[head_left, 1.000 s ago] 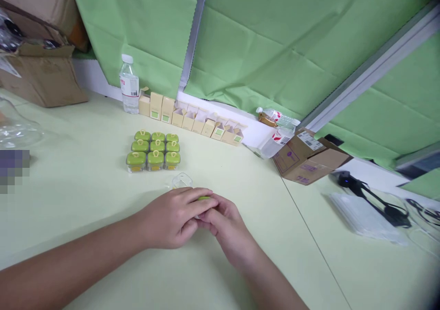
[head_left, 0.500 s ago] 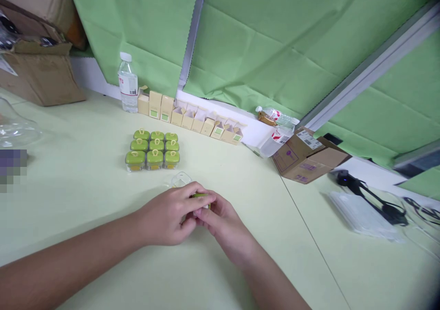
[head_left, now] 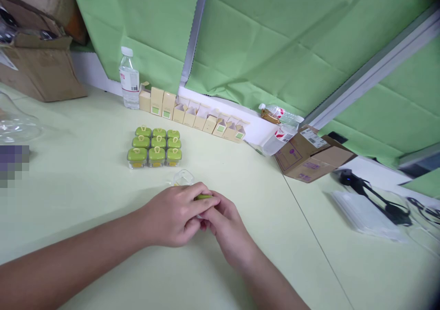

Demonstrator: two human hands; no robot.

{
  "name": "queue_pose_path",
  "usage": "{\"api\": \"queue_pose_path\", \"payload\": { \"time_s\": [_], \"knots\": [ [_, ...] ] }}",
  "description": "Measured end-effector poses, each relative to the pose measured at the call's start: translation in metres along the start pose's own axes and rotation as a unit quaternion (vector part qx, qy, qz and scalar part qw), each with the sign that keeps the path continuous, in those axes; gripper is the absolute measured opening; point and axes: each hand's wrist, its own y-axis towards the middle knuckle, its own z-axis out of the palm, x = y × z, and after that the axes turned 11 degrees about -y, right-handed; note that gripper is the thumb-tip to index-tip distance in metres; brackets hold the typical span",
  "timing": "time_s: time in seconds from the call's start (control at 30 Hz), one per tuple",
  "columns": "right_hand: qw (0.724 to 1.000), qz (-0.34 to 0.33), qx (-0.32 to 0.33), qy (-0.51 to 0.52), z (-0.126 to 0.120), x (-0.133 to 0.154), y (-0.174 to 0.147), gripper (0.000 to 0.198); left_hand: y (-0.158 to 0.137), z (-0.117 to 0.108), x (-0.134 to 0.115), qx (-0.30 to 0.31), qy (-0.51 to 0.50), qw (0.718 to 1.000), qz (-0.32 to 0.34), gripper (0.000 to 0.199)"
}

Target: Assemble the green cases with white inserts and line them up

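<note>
My left hand [head_left: 180, 213] and my right hand [head_left: 225, 227] meet over the table, both closed around one small green lid [head_left: 203, 196]. Fingers cover most of the lid, and only a green strip shows between them. Just beyond my left hand lies a small clear plastic container [head_left: 183, 177], partly hidden by the fingers and without a green lid on it. Farther back stand several small clear containers with green lids [head_left: 156, 153], set close together in rows. Each of those lids carries a pale loop on top.
Behind stands a row of small cream cartons [head_left: 190, 116], several with open tops, beside an upright water bottle [head_left: 129, 83]. Bottles [head_left: 275, 140] lean by a cardboard box [head_left: 309, 156] at right. A larger carton [head_left: 44, 71] and clear plastic [head_left: 17, 122] are at left; cables [head_left: 371, 200] lie far right.
The green lid has tilted or turned between my fingers and shows less of its surface. Both hands stay together in nearly the same place; the view has shifted slightly.
</note>
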Motion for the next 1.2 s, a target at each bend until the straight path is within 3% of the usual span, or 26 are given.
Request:
{"api": "queue_pose_path", "payload": {
  "time_s": [0.33,0.47,0.63,0.83,1.03,1.2],
  "knots": [
    [0.997,0.036,0.019,-0.070,-0.007,0.002,0.002,0.011,0.000,-0.008,-0.001,0.054,-0.041,0.997,-0.031,0.058],
    [0.993,0.008,0.006,-0.117,-0.007,0.003,0.001,0.024,0.002,-0.009,-0.001,0.063,-0.025,0.997,-0.029,0.052],
    [0.984,-0.010,-0.016,-0.179,-0.012,-0.003,0.001,0.023,0.002,-0.010,0.005,0.020,-0.013,0.999,-0.029,0.042],
    [0.956,-0.092,-0.027,-0.278,-0.018,-0.003,-0.002,0.011,0.002,-0.011,0.011,-0.003,-0.021,0.999,-0.030,0.038],
    [0.963,-0.104,-0.014,-0.250,-0.024,0.000,-0.004,0.021,0.002,-0.013,0.011,0.006,-0.040,0.998,-0.041,0.042],
    [0.958,-0.135,-0.062,-0.247,-0.026,-0.005,-0.001,0.031,0.001,-0.012,0.014,-0.049,-0.044,0.997,-0.049,0.045]
  ]
}}
